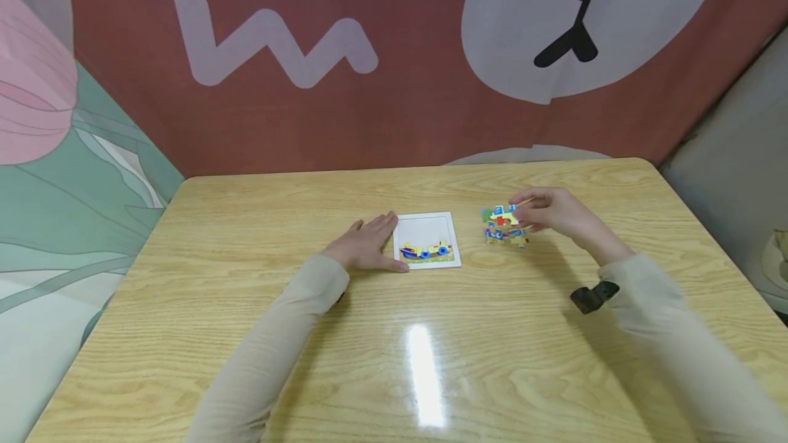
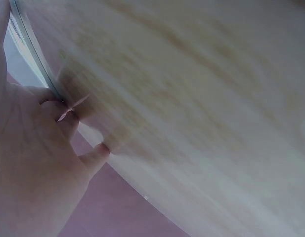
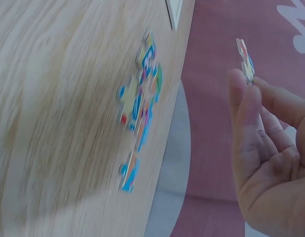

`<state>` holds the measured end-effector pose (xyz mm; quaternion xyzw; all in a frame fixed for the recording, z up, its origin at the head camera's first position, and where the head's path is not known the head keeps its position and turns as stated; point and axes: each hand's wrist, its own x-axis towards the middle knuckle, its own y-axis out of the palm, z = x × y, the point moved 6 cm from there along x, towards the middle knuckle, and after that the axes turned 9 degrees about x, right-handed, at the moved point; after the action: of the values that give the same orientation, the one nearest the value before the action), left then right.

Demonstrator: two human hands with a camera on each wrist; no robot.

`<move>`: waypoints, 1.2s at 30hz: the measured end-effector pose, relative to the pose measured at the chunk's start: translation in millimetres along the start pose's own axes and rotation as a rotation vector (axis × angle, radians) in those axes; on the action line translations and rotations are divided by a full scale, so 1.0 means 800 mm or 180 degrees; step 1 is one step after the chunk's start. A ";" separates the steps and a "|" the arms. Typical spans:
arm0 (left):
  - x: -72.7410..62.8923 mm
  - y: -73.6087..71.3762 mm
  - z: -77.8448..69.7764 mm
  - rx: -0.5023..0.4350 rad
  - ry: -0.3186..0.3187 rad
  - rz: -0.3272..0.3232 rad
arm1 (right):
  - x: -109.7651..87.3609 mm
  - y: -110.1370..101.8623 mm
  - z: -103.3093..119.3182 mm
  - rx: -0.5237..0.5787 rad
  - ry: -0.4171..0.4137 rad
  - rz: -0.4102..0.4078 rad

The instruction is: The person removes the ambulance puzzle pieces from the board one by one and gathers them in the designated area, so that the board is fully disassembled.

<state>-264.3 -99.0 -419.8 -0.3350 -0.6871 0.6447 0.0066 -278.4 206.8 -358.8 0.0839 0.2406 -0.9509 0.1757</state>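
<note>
A white square puzzle tray (image 1: 425, 227) lies on the table, with joined picture pieces (image 1: 425, 250) along its near side. My left hand (image 1: 366, 245) is flat with fingers spread, touching the tray's left edge. To the right of the tray, my right hand (image 1: 550, 214) pinches a jigsaw piece (image 3: 246, 61) between thumb and fingertips, raised above the table. Below it lies a loose cluster of colourful jigsaw pieces (image 3: 137, 101), partly covered by the held piece and hand in the head view. The left wrist view shows the hand (image 2: 38, 148) at the tray's edge.
The pale wooden table (image 1: 345, 368) ends at a wall with a red printed covering (image 1: 308, 128) behind it. A bright light reflection (image 1: 425, 374) falls on the near tabletop. A dark wrist device (image 1: 594, 297) sits at the right sleeve.
</note>
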 end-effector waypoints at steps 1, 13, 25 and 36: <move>0.000 0.000 0.000 -0.0002 -0.0001 0.0003 | -0.001 -0.003 -0.002 -0.0020 0.0011 -0.0012; -0.003 -0.002 -0.002 0.0003 0.0005 0.0003 | -0.013 -0.029 -0.033 -0.0118 0.0136 -0.0051; -0.004 -0.002 -0.002 0.0024 -0.0003 0.0013 | -0.016 -0.040 -0.057 -0.0137 0.0309 -0.0082; -0.003 -0.001 -0.002 0.0072 0.0000 -0.0006 | -0.011 -0.043 -0.077 0.0014 0.0347 -0.0044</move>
<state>-262.4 -99.0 -417.7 -0.3342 -0.6802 0.6524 0.0110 -278.3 267.7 -395.3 0.1342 0.2483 -0.9466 0.1555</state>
